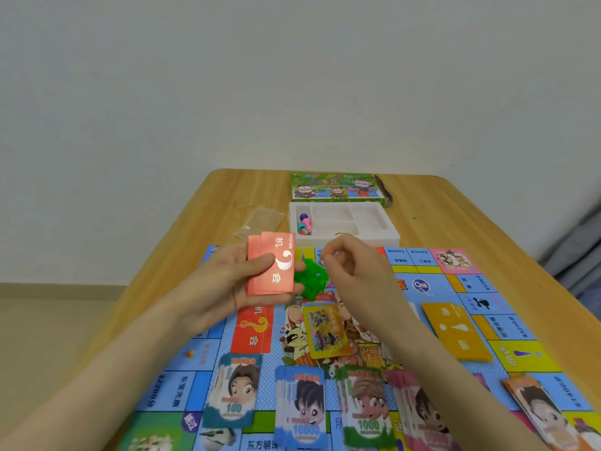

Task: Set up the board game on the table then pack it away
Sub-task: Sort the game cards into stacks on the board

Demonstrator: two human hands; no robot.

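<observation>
Banknotes [302, 408] stand in stacks along the near edge of the board [201, 356], from seven round to four o'clock. Just beyond, a yellow card pile [327, 330] lies at the centre, and an orange deck [455, 330] at three o'clock.

The left hand [234, 281] hovers at ten o'clock, thumb pressed across a slightly fanned deck of red cards [276, 265], above the red printed slot [252, 328] where they probably belong. The right hand [354, 271] is curled, thumb and forefinger tips together. Whether they pinch anything is too small to tell.

Loosely squared as they are, the red cards could slip and scatter over the green houses [310, 278] heaped just beside them. The right forearm crosses low over the centre and might drag the yellow pile askew.

Farther off, at twelve o'clock on the table [439, 216], sit the white tray [393, 237] with pawns [304, 222] in its left compartment, a plastic bag [260, 219] at eleven, and the box [335, 187] behind.
</observation>
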